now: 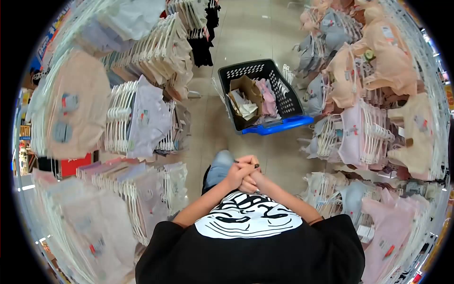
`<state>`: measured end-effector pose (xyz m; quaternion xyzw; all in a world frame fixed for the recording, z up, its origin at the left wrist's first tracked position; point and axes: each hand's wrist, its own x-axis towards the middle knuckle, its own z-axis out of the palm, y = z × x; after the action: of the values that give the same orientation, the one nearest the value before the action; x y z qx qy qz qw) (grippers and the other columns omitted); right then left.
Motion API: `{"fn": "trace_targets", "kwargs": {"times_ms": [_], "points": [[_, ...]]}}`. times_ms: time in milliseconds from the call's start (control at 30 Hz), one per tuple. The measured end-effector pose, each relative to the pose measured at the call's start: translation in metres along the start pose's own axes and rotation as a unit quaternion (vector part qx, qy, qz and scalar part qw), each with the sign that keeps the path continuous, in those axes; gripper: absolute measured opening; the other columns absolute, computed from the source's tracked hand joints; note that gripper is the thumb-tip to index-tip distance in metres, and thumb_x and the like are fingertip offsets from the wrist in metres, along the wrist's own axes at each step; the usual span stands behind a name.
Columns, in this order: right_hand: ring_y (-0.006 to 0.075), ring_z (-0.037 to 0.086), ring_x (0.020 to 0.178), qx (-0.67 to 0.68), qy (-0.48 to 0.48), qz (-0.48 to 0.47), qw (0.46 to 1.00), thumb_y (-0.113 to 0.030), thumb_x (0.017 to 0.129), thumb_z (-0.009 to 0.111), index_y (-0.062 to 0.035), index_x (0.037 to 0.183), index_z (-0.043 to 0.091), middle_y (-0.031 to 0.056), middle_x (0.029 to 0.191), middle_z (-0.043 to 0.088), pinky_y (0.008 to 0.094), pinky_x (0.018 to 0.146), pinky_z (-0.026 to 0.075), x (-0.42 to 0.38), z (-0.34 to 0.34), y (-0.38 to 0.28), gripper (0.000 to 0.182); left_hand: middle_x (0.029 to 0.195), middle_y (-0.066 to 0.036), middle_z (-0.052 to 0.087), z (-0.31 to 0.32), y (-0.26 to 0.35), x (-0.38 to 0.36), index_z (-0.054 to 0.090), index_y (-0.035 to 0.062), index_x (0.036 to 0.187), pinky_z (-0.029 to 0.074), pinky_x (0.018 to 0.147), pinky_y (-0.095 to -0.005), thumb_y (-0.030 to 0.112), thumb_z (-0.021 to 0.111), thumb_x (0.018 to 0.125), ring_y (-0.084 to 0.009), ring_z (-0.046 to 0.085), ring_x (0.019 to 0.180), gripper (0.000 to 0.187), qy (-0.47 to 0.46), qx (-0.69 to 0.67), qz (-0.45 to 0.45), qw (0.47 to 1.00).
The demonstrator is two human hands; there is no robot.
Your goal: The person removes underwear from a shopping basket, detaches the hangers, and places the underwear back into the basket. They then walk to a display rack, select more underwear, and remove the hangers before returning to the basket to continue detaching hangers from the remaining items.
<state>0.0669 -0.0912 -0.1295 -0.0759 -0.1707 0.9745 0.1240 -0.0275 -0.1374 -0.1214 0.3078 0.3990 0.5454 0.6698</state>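
The person's left hand and right hand are clasped together in front of the chest. The fingers of both hands are folded over each other and pressed tight. They hold nothing but each other. You cannot tell which fingers belong to which hand where they cross.

The person wears a black shirt with a big white cartoon face on it. The hands are just above that face. A knee in blue jeans shows just beside the hands, on the left hand's side.

The shopping basket is the nearest thing in front of the hands. It sits on the floor, a little way beyond the hands and apart from them. It is black with a blue edge. Inside the basket are a brown paper bag, some white things and some pink clothes.

To the left of the basket are racks with white hangers, and pale purple and tan clothes hang on them. To the right of the basket hang peach bras, grey bras and pink clothes. Past the basket, further up the floor, some black clothes hang.
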Motion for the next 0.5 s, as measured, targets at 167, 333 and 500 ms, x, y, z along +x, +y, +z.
{"fn": "trace_targets", "kwargs": {"times_ms": [167,333,500], "points": [[0.0149,0.051,0.043,-0.207,0.335,-0.050,0.918,-0.019,0.087,0.040,-0.0021,0.063,0.052,0.0085,0.054,0.054,0.0252,0.041,0.042,0.023,-0.030,-0.060,0.032,0.076,-0.008,0.057,-0.053,0.006,0.109,0.050,0.0011,0.081,0.044,0.065,-0.0254,0.014,0.046,0.084,-0.0131,0.054,0.071,0.015,-0.033,0.121,0.067,0.990],[0.0087,0.051,0.054,-0.441,0.593,-0.136,0.660,-0.012,0.085,0.043,-0.0007,0.067,0.055,0.0040,0.058,0.054,0.0204,0.052,0.040,0.018,-0.078,-0.138,0.024,0.076,-0.010,0.059,-0.170,-0.011,0.231,0.050,0.0025,0.083,0.048,0.058,-0.0250,0.017,0.044,0.087,-0.0143,0.058,0.064,0.017,0.115,0.045,-0.095,0.988],[0.0099,0.052,0.055,-0.384,0.649,-0.070,0.653,-0.010,0.083,0.045,-0.0006,0.073,0.055,0.0032,0.061,0.056,0.0220,0.054,0.041,0.048,-0.147,-0.187,0.017,0.074,-0.008,0.059,-0.301,-0.021,0.315,0.053,0.0028,0.084,0.047,0.055,-0.0245,0.017,0.049,0.084,-0.0139,0.056,0.060,0.015,0.268,0.078,-0.186,0.942]]}}
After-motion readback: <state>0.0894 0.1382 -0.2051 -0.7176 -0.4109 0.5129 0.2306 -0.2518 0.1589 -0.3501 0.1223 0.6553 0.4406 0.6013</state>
